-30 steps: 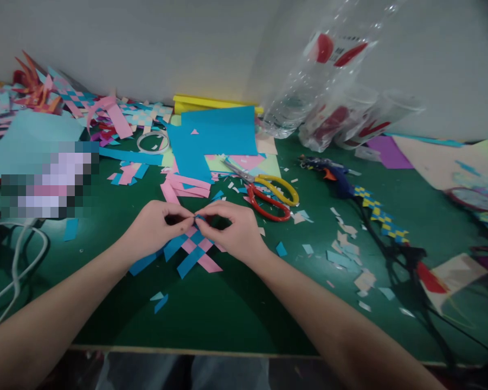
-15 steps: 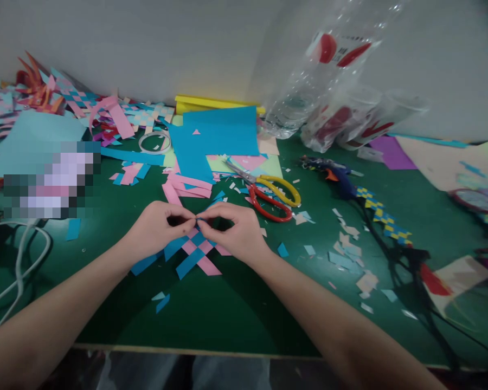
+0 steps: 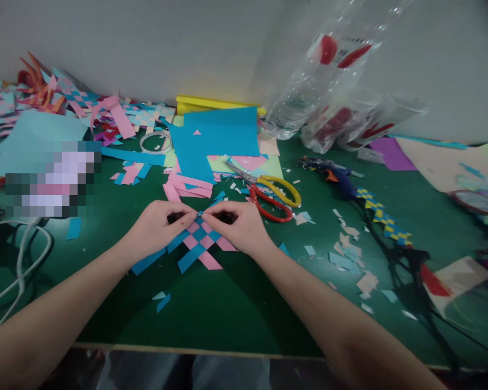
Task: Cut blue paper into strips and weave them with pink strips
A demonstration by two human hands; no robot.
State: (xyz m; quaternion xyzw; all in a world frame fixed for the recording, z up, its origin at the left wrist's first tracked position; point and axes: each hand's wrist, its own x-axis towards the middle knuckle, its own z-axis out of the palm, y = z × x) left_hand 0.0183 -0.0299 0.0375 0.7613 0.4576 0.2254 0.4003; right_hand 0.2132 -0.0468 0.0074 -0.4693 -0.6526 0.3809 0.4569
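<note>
A woven piece of blue and pink paper strips (image 3: 203,238) hangs below my fingertips over the green table, its loose strip ends spread out toward me. My left hand (image 3: 162,227) pinches its top edge between thumb and index finger. Close beside it, nearly touching, my right hand (image 3: 239,225) pinches the same top edge. A blue strip end shows just behind the right fingers. The exact fold between the fingertips is too small to make out.
Scissors (image 3: 270,195) with red and yellow handles lie behind my right hand. Blue sheets (image 3: 223,130), pink strips (image 3: 191,187) and a tape roll (image 3: 155,142) lie farther back. Plastic cups (image 3: 337,114) stand at the wall. A cable (image 3: 20,260) runs at left, paper scraps (image 3: 350,252) at right.
The woven piece has tilted up slightly, showing more of its checkered middle. My right fingertips have shifted a little along the top edge, and both hands keep their pinch.
</note>
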